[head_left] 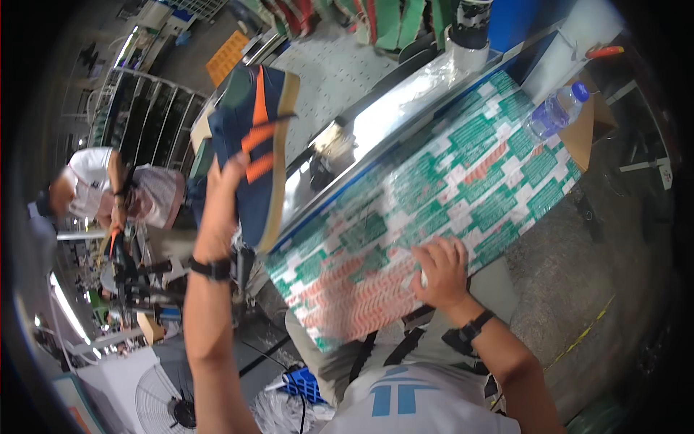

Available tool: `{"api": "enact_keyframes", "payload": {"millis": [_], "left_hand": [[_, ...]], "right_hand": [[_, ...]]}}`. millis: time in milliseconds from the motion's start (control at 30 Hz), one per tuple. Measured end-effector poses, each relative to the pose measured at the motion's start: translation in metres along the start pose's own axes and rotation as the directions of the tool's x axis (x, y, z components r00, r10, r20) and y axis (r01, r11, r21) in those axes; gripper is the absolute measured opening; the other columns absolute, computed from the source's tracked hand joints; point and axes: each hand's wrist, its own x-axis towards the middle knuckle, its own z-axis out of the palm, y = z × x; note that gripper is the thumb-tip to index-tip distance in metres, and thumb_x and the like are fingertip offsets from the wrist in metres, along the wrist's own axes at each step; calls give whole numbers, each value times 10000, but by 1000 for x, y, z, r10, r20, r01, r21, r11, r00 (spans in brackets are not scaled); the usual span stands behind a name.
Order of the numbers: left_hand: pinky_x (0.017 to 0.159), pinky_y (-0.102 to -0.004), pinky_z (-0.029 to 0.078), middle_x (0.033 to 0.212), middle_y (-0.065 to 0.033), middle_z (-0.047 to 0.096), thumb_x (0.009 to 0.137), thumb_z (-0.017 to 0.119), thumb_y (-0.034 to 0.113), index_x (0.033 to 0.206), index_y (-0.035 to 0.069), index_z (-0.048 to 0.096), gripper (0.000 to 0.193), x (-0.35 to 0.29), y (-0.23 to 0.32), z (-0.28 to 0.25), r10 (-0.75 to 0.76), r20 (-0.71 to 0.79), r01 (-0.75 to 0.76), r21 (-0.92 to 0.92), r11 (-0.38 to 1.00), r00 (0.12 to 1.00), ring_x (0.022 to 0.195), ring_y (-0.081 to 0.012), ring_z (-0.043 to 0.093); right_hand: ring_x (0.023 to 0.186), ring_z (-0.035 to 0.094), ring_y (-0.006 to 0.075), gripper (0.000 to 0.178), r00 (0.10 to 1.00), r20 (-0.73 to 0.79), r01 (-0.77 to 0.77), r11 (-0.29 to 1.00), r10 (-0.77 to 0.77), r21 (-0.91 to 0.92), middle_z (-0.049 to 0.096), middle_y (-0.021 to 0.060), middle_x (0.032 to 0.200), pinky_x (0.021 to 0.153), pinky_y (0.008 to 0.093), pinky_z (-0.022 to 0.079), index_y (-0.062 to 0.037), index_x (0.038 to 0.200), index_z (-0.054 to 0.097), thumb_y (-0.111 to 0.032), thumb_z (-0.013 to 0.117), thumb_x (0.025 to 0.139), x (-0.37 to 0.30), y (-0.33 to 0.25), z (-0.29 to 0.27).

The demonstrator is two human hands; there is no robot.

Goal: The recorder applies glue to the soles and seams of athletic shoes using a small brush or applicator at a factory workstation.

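My left hand (pixel 225 189) grips a navy shoe (pixel 249 145) with orange stripes and a tan sole, raised at the left end of the table. The shoe stands nearly on end, its sole facing right. My right hand (pixel 442 273) rests at the near edge of the tabletop covered in green, white and red printed sheeting (pixel 405 217). Its fingers are curled in, and something small and whitish shows by the fingertips; what it is cannot be made out.
A water bottle with a purple cap (pixel 557 110) stands at the table's far right corner. Beyond the table runs a shiny metal strip (pixel 390 123) with a blue edge. A co-worker (pixel 108 188) is at the left. A fan (pixel 166 398) stands lower left.
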Motion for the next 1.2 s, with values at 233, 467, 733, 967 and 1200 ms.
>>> {"api": "enact_keyframes", "payload": {"millis": [233,467,733,967,1200], "left_hand": [[1072,-380,548,1276,-155,753,942,854,189,1508,-49,569,677,-251,-121,50,-46,-411,103,117,988,910,1179,-223,710],[1022,-484,573,1304,-277,726,988,862,373,1624,-74,441,884,-321,-200,49,15,-353,116,349,930,935,1181,-412,738],[774,-293,594,1032,1,794,1113,751,185,1166,21,799,179,-335,-214,-61,-291,65,296,-311,903,955,877,-91,703],[1042,-388,569,1285,-170,783,1072,756,275,1406,-20,706,448,-256,-222,-91,142,-457,64,406,912,878,1203,-233,719],[1184,-454,506,1551,-359,577,891,822,555,1661,-69,392,1081,-203,-205,-25,-167,-257,226,222,949,952,1416,-447,627]], "right_hand": [[1392,542,381,605,995,-34,90,988,-95,-125,636,152,1314,1242,632,356,-86,1415,707,-208,763,826,-6,1,5],[1289,569,379,787,953,94,298,943,-287,-145,643,163,1288,1196,585,388,-33,1540,617,-300,846,836,1,4,-5],[1330,672,467,598,962,240,-185,957,131,222,686,305,1450,1151,506,514,43,1524,623,-289,727,1038,-29,-51,-22],[1026,682,398,662,852,333,268,883,-404,387,700,204,1107,905,515,542,54,1386,658,-287,839,848,-23,-202,-19],[933,660,411,703,756,373,528,838,-537,138,687,208,1053,848,497,537,60,1385,636,-274,861,809,-6,-223,-9]]}}
